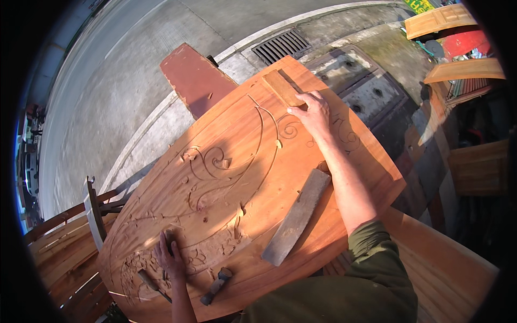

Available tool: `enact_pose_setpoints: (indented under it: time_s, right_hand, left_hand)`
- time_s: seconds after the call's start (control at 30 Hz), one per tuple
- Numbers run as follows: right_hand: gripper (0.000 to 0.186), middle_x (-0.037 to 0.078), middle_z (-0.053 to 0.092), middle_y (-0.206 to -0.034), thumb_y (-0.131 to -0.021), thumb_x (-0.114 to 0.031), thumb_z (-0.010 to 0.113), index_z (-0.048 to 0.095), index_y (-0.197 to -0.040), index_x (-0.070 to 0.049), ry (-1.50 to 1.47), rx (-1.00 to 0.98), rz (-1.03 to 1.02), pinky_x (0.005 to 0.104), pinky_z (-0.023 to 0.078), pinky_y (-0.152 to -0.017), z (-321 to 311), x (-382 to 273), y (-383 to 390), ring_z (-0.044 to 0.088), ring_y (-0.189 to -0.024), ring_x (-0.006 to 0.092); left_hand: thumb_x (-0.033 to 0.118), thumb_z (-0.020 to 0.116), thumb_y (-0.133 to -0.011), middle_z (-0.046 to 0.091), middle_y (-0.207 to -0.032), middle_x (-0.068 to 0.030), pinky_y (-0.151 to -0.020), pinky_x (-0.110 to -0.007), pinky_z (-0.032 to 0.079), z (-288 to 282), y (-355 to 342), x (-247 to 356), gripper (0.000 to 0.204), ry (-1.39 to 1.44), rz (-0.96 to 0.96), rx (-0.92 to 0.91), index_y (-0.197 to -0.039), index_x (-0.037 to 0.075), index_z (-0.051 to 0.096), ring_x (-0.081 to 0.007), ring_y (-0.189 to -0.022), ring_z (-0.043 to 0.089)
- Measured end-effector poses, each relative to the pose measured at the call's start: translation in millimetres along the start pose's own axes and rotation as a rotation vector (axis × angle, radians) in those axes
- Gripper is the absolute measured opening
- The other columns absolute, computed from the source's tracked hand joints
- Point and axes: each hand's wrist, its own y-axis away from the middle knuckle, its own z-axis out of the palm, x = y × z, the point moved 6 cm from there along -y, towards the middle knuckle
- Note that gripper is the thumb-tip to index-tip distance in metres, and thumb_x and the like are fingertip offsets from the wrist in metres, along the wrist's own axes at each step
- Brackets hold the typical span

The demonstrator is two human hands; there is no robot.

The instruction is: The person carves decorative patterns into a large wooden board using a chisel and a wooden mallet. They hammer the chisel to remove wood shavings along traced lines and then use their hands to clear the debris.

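A large reddish-brown wooden panel [253,199] lies before me, with scrolls and vines drawn or carved on it. At the panel's far end my right hand [313,112] is closed on the near end of a small wooden block [283,89], which rests on the wood. My left hand [171,262], at the near left, curls its fingers at a dark rounded object [170,238] whose kind I cannot make out. Beside that hand lies a chisel [151,282]. A short-handled hammer [217,286] sits close to the near edge. Carved floral relief shows around the left hand.
A long grey flat bar [296,218] lies across the panel's right part. Wood shavings [238,216] are scattered about. Beyond the panel stand a reddish-brown board [196,81], a drain grate [281,47] and the road. Planks [70,253] lie at the left; more wooden pieces [441,21] at the right.
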Motion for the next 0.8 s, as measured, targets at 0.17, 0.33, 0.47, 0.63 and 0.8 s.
enact_pose_setpoints:
  time_s: [0.17, 0.33, 0.47, 0.63, 0.8]
  right_hand:
    - [0.050, 0.015, 0.073, -0.111, -0.077, -0.029, 0.098, 0.082, -0.117, -0.003, 0.001, 0.003, -0.013, 0.0488, 0.055, -0.098, 2, 3, 1, 0.068, -0.110, 0.0372]
    - [0.049, 0.014, 0.073, -0.110, -0.076, -0.028, 0.098, 0.081, -0.115, -0.003, 0.001, -0.008, -0.009, 0.0484, 0.055, -0.099, 1, 1, 1, 0.068, -0.110, 0.0367]
    - [0.050, 0.013, 0.073, -0.111, -0.076, -0.027, 0.099, 0.081, -0.116, -0.003, -0.008, -0.041, 0.011, 0.0469, 0.056, -0.098, -2, 0, -1, 0.069, -0.110, 0.0354]
    - [0.053, 0.014, 0.073, -0.110, -0.077, -0.030, 0.099, 0.080, -0.118, -0.002, -0.044, -0.047, -0.008, 0.0454, 0.056, -0.095, -3, 2, -1, 0.070, -0.109, 0.0341]
    - [0.062, 0.015, 0.072, -0.110, -0.083, -0.041, 0.096, 0.077, -0.127, -0.001, -0.197, 0.054, 0.081, 0.0445, 0.056, -0.093, -14, 0, -3, 0.070, -0.108, 0.0329]
  left_hand:
    - [0.020, 0.067, -0.107, 0.072, -0.130, -0.0183, -0.102, -0.053, 0.050, 2, 0, -3, 0.051, -0.001, -0.004, -0.001, -0.157, 0.009, 0.060, -0.0427, -0.114, 0.065]
    - [0.020, 0.067, -0.107, 0.071, -0.127, -0.0186, -0.100, -0.053, 0.050, 1, -1, -1, 0.052, 0.000, 0.001, 0.003, -0.157, 0.009, 0.060, -0.0426, -0.112, 0.064]
    - [0.020, 0.067, -0.107, 0.071, -0.125, -0.0186, -0.100, -0.053, 0.050, 1, 0, -1, 0.052, -0.004, -0.019, -0.015, -0.157, 0.009, 0.060, -0.0425, -0.111, 0.064]
    - [0.021, 0.066, -0.108, 0.071, -0.125, -0.0188, -0.100, -0.052, 0.050, 1, -2, 1, 0.051, 0.002, -0.007, -0.005, -0.157, 0.009, 0.060, -0.0424, -0.111, 0.064]
    - [0.021, 0.067, -0.108, 0.071, -0.126, -0.0195, -0.100, -0.052, 0.050, 1, 0, -1, 0.051, 0.000, -0.008, -0.009, -0.157, 0.008, 0.060, -0.0420, -0.112, 0.065]
